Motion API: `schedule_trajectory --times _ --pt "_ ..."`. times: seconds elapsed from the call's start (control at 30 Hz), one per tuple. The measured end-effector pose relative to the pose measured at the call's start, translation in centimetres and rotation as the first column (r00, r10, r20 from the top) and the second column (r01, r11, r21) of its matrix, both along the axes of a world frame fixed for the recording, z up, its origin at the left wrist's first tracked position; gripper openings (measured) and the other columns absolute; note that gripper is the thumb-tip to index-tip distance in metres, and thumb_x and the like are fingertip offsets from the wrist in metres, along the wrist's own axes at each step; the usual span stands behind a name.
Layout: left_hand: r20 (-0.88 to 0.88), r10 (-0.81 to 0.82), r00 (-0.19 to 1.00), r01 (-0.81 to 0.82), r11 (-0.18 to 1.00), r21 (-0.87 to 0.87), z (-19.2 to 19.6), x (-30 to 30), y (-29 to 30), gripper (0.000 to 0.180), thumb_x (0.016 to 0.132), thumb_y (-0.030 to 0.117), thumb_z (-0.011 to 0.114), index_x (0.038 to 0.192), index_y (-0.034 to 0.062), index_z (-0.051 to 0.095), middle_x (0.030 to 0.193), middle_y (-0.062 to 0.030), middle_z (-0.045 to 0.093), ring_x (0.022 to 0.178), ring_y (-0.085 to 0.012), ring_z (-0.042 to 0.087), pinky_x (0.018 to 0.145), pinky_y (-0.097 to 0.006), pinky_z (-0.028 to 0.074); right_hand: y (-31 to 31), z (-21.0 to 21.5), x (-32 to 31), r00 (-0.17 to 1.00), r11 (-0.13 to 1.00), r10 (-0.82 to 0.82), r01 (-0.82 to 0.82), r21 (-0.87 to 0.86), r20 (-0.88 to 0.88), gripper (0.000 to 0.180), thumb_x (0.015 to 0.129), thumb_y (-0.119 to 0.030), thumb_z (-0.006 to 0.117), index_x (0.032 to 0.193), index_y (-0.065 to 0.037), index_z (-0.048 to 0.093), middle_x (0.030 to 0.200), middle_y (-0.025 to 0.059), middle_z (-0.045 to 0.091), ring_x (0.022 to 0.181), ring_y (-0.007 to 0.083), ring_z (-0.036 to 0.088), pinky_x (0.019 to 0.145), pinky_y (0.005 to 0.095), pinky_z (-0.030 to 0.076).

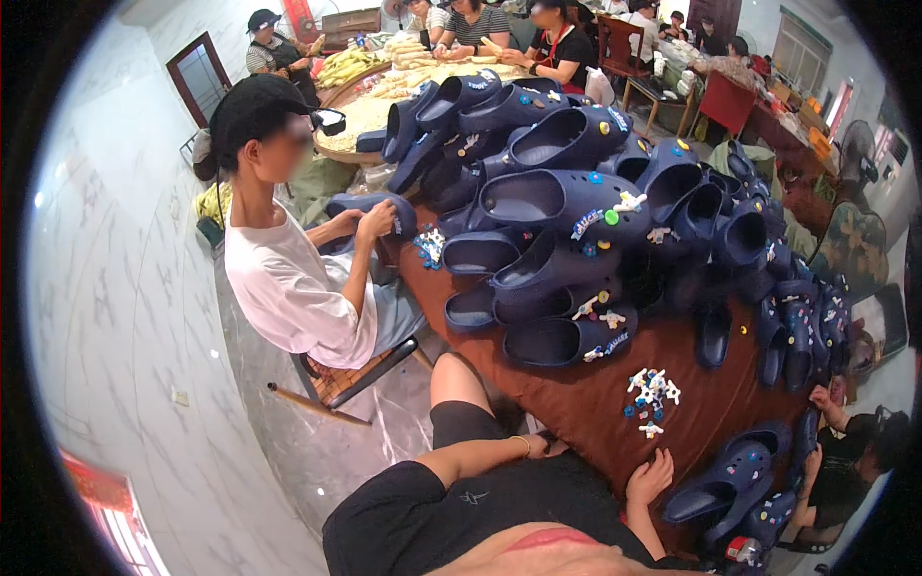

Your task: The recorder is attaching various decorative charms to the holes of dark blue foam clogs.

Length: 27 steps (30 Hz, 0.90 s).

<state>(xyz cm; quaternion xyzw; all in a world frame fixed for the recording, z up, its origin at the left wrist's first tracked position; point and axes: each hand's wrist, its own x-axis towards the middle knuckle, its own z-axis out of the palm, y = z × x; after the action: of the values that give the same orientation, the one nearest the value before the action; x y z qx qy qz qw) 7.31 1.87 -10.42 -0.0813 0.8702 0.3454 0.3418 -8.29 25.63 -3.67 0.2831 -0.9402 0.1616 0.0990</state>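
My right hand (651,477) rests at the near edge of the brown-covered table (567,408), open, its fingers stretched out and nothing held in them. Just beyond it lies a small heap of shoe charms (653,392), white, blue and yellow. My left hand (544,444) is low by the table's edge in front of my body, a bracelet at its wrist; its fingers are mostly hidden against something dark. Nearest to the charms is a navy clog (567,336) with several charms fixed on its toe, at the front of a big pile of navy clogs (567,197).
On the left a seated person (298,278) handles a navy clog (373,208) beside another charm heap (430,248). More clogs (732,470) and a person (858,466) are at the right. People sit around a round table (336,134) behind. A stool (336,379) stands left.
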Motion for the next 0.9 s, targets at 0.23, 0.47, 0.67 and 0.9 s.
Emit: schedule_trajectory --times 0.23,0.47,0.67,0.9 --pt "-0.087 0.042 0.995 -0.039 0.999 0.036 -3.7 0.7 0.6 0.032 0.084 0.020 0.048 0.107 0.0025 0.061 0.105 -0.0180 0.061 0.096 -0.0312 0.058 0.080 -0.041 0.044 -0.1 0.5 0.1 0.999 1.000 -0.020 0.020 -0.001 0.033 0.041 0.077 -0.006 0.050 0.119 -0.005 0.046 0.128 0.0138 0.041 0.121 0.0322 0.034 0.099 0.0467 0.026" --pt "0.022 0.032 0.999 -0.032 0.999 -0.011 -4.5 0.5 0.6 0.033 0.077 0.026 0.052 0.103 0.0094 0.064 0.106 -0.0142 0.061 0.100 -0.0307 0.056 0.084 -0.041 0.043 0.0 0.3 0.5 1.000 1.000 -0.028 0.028 -0.009 0.003 0.042 0.074 -0.008 0.051 0.116 -0.005 0.047 0.126 0.0128 0.042 0.119 0.0321 0.037 0.097 0.0460 0.028" --pt "-0.142 0.000 0.990 0.004 0.999 0.032 -6.1 0.5 0.2 0.037 0.084 0.036 0.050 0.103 0.0089 0.065 0.094 -0.0153 0.064 0.082 -0.0288 0.061 0.070 -0.039 0.046 -0.2 0.4 -0.1 0.999 1.000 0.006 -0.007 -0.013 -0.048 0.042 0.074 -0.007 0.050 0.117 -0.005 0.047 0.125 0.0128 0.044 0.117 0.0315 0.038 0.097 0.0460 0.029" --pt "-0.139 0.135 0.981 -0.129 0.990 0.048 -6.2 1.7 0.6 0.028 0.081 0.027 0.055 0.101 0.0108 0.065 0.089 -0.0156 0.064 0.079 -0.0297 0.061 0.067 -0.040 0.045 -0.4 0.0 -0.1 1.000 1.000 -0.016 0.016 0.019 -0.005 0.043 0.075 -0.008 0.050 0.118 -0.005 0.047 0.127 0.0121 0.042 0.119 0.0305 0.037 0.097 0.0452 0.028"
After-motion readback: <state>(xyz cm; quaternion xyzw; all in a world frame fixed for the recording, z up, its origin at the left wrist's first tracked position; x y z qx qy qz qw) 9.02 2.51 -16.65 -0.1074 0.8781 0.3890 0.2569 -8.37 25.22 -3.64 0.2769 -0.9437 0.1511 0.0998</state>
